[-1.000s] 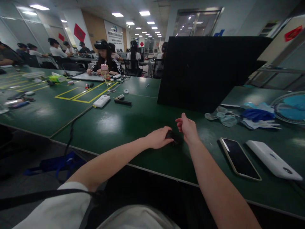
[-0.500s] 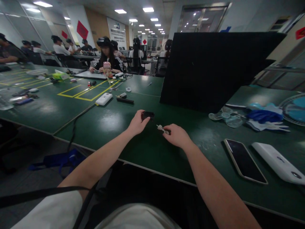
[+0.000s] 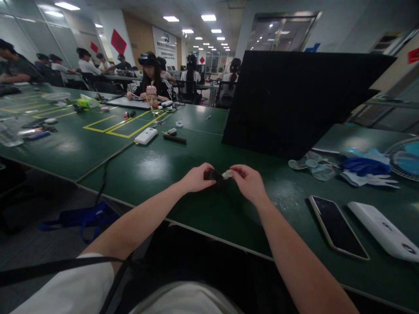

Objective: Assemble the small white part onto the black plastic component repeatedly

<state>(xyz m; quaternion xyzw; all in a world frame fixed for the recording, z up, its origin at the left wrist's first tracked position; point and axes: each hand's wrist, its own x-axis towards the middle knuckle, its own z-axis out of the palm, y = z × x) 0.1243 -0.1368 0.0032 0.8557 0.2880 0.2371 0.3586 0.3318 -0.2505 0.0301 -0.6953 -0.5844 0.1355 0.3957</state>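
Over the green table (image 3: 196, 213), my left hand (image 3: 198, 178) is closed around a small black boxy piece (image 3: 214, 175). My right hand (image 3: 248, 181) pinches a small whitish part (image 3: 227, 174) between thumb and fingertips. The whitish part meets the right side of the black piece; whether it sits inside or only touches is too small to tell. The exact kind of either piece cannot be made out.
A large black panel (image 3: 294, 104) stands ahead to the right. Near my right arm lie a phone (image 3: 338, 226) and a white power bank (image 3: 382, 229). Gloves (image 3: 366, 165) rest behind them. Another power bank (image 3: 145, 136) and a black bar (image 3: 174, 138) lie ahead left. A person (image 3: 152, 83) sits opposite.
My hands have come together. The whitish part, held apart from the black piece before, now meets it. The black piece has tilted and moved slightly right and nearer me.
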